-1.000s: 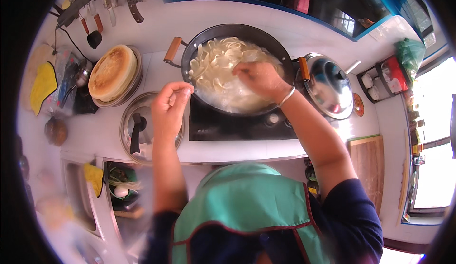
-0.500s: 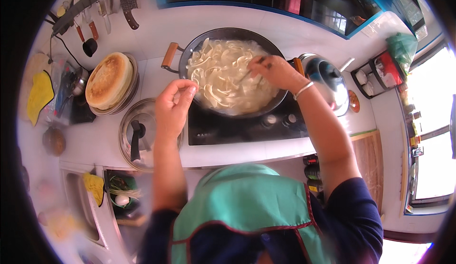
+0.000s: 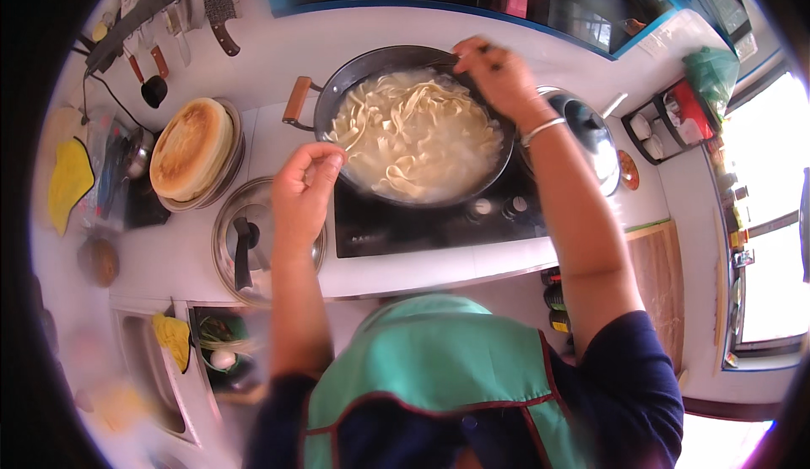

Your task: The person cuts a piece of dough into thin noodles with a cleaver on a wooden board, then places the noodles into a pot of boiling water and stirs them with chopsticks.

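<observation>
A black wok [image 3: 371, 62] with wooden side handles stands on the hob, full of wide pale noodles [image 3: 422, 106] in cloudy, steaming liquid. At the wok's far right rim is my right hand [image 3: 502, 77], its fingers closed round a thin, stick-like utensil [image 3: 444, 62]; motion blurs it, and its exact kind is unclear. My left hand [image 3: 305, 184] is at the near left rim, thumb and forefinger brought together in a pinch. Whether anything sits in that pinch I cannot make out.
Left of the wok are a stack of browned flatbreads [image 3: 190, 148] and a glass lid [image 3: 224, 245]. A shiny lidded pot [image 3: 582, 132] stands close on the right. Knives [image 3: 221, 26] hang at the back left. The black hob [image 3: 422, 229] lies under the wok.
My right hand has lifted the thin utensil from the middle of the noodles up and away to the far rim. The noodles have shifted into a mound. My left hand has barely moved.
</observation>
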`<state>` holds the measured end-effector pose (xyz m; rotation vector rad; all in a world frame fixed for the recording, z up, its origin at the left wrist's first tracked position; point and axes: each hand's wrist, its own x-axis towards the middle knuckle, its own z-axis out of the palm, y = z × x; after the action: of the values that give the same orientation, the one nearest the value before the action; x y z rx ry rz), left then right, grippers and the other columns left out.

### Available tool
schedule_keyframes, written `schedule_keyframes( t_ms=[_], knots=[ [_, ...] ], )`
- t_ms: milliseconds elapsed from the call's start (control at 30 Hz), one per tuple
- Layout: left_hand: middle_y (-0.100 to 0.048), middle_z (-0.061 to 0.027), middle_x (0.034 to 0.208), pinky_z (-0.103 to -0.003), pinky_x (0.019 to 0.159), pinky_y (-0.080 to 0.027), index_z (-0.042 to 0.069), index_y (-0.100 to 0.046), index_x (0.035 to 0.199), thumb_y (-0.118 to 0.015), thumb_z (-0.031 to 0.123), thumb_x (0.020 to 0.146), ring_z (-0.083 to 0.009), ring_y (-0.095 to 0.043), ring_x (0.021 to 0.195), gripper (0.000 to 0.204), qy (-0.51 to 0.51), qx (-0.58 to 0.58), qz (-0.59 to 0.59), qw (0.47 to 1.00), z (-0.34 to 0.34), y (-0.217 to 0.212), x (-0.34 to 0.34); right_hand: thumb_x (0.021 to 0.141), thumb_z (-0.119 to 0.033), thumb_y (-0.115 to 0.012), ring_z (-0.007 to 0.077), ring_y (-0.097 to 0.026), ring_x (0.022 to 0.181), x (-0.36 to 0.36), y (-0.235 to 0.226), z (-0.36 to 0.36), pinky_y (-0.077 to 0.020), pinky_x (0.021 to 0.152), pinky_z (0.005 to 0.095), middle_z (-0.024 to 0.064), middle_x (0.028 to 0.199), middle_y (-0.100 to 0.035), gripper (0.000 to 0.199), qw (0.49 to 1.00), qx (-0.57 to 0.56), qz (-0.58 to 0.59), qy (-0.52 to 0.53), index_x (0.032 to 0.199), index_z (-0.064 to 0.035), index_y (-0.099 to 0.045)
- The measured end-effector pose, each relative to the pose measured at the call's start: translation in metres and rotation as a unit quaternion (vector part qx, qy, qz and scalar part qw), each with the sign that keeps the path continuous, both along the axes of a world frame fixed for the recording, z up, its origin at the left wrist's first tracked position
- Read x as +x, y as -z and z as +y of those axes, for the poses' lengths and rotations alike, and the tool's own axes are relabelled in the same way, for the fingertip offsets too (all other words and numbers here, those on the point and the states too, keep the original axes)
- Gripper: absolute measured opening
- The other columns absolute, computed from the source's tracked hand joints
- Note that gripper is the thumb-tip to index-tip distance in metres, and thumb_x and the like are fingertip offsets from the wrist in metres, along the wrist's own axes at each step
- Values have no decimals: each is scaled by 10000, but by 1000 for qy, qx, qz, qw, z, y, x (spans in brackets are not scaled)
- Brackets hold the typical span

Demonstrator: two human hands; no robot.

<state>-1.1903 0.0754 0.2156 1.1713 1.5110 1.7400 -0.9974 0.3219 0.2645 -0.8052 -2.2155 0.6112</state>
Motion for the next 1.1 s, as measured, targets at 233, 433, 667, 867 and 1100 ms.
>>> schedule_keyframes(
  t_ms=[233,433,667,867,1100],
  knots=[
    [-627,-25,883,-208,776,-442,3,-605,939,-584,56,888,-80,-567,848,77,51,6,-25,998,-5,9,21,874,-225,-544,228,-639,818,50,42,-54,-472,761,280,81,916,-680,243,991,-109,-75,-10,862,-17,-670],
    [-635,-27,899,-217,794,-450,8,-609,950,-598,61,874,-88,-583,857,92,73,23,-6,997,-23,0,50,892,-123,-517,152,-604,737,99,-28,-145,-466,698,236,53,845,-652,209,995,-63,72,11,837,31,-647],
    [-635,-34,911,-243,776,-464,10,-605,956,-587,99,876,-108,-591,848,121,196,-29,43,979,-24,7,111,918,-66,-489,96,-575,700,121,16,-203,-450,661,200,68,807,-645,163,981,-60,168,73,1000,26,-596],
    [-639,-62,933,-284,803,-465,17,-598,1008,-629,150,823,-131,-590,866,229,257,-69,144,953,-96,20,119,783,66,-527,242,-579,687,101,19,-294,-464,642,298,124,871,-635,156,971,107,213,-22,914,29,-603],
    [-632,-30,877,-268,772,-472,19,-593,998,-584,133,853,-111,-589,834,185,196,-271,91,938,-153,117,9,691,10,-626,288,-597,752,-6,122,-375,-515,629,393,125,985,-529,290,989,84,-2,-125,964,-78,-585]
  ],
)
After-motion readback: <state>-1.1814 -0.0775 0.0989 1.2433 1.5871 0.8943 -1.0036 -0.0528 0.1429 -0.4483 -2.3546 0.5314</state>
